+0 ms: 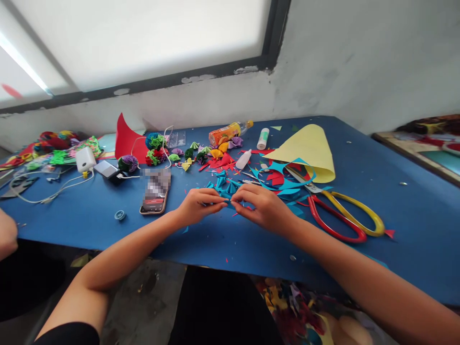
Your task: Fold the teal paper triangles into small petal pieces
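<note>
My left hand (201, 206) and my right hand (264, 207) meet over the near middle of the table. Both are closed in a pinch, thumb against fingers, on a small piece of blue paper (230, 203) that the fingertips mostly cover. Just behind them lie several folded blue paper pieces (221, 180). Right of these is a blue paper sheet (287, 173) with round holes cut out. Large scissors (338, 218) with one red and one yellow handle rest beside my right forearm, their blades partly under paper.
A phone (155, 191) and a small round cap (120, 215) lie left of my hands. Behind are a white squeeze bottle (243, 159), a glue stick (263, 138), a drink bottle (230, 132) and rolled yellow paper (309, 151). White cables (53, 194) cross the left side; another person's arm (6, 235) shows there.
</note>
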`<state>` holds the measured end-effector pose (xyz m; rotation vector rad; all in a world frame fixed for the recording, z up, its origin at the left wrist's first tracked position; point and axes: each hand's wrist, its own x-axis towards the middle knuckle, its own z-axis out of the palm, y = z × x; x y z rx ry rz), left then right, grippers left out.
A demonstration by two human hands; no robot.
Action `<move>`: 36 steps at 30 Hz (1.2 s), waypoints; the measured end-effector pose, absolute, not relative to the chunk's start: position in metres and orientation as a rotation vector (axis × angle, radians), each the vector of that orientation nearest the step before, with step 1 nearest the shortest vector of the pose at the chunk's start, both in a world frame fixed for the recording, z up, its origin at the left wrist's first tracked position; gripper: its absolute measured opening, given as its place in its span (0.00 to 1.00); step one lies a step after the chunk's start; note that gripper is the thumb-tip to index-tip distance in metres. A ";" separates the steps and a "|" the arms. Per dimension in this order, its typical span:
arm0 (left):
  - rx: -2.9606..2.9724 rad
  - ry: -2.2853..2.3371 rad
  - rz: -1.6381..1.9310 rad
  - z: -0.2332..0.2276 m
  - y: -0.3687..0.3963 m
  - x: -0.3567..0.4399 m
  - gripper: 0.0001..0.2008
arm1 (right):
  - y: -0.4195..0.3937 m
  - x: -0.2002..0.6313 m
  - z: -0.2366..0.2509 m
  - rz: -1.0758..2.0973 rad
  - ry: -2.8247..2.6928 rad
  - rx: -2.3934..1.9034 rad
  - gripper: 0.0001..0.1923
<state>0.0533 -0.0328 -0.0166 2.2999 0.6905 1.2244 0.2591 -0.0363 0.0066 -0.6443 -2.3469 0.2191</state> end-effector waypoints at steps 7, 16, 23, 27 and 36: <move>2.315 0.715 1.301 -0.016 -0.035 0.054 0.10 | -0.039 0.257 0.008 0.191 -2.375 -0.598 0.07; 2.370 0.643 1.180 -0.013 -0.036 0.053 0.13 | -0.040 0.256 0.005 0.171 -2.447 -0.519 0.08; 2.546 0.564 1.138 -0.018 -0.038 0.052 0.13 | -0.044 0.253 0.000 0.238 -2.456 -0.452 0.13; 2.569 0.580 1.144 -0.021 -0.038 0.053 0.14 | -0.046 0.251 -0.006 0.425 -2.390 -0.513 0.11; 1.916 0.995 1.005 -0.012 -0.035 0.055 0.19 | -0.041 0.249 -0.002 0.534 -2.186 -0.713 0.06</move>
